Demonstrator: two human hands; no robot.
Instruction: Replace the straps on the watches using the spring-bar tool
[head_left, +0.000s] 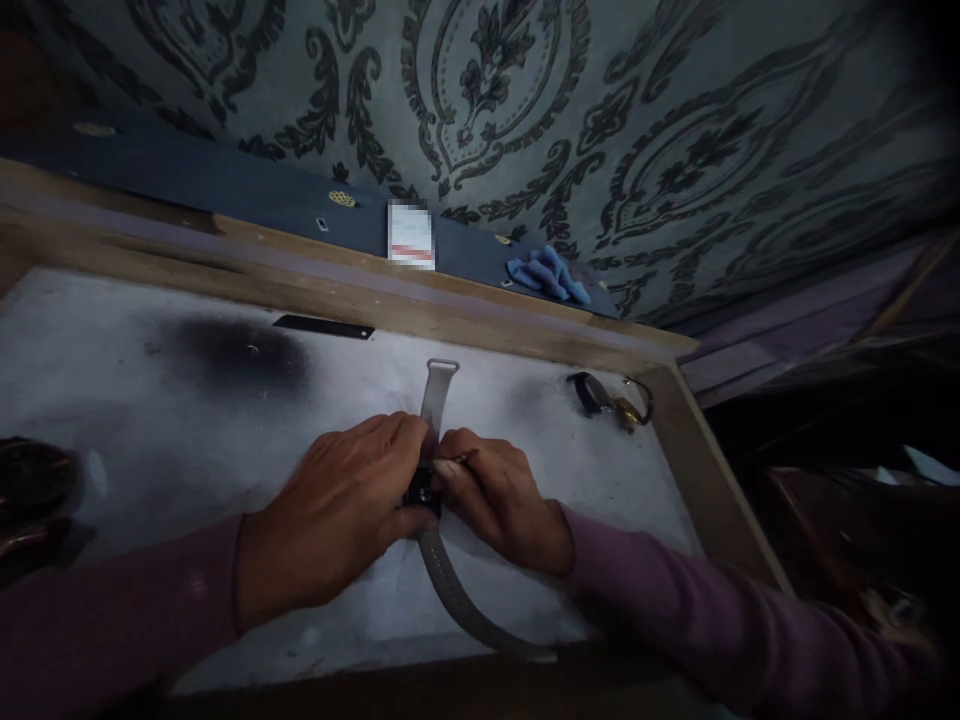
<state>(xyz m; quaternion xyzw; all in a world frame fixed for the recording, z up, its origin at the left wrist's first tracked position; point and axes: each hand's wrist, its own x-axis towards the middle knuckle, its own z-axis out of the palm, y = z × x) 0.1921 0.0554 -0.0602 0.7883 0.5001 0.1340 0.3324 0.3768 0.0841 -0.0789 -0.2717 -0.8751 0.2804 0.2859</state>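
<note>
A smartwatch (425,493) with a dark case lies face-on between my hands, low over the white work surface. Its grey strap runs both ways: the looped end (441,380) points away from me, and the longer strap half (465,605) curves toward the front edge. My left hand (345,500) is closed around the left side of the case, thumb along its near edge. At the case's upper right, my right hand (499,490) is pinched, fingertips touching the watch. A thin, small thing shows at those fingertips, too dark to name.
A wooden rim (487,315) borders the white surface (360,625). A black blade (324,327) lies near the back. Watches (592,394) rest at right, dark round objects (34,480) at left. A white box (411,236) and blue cloth (549,274) sit on the ledge.
</note>
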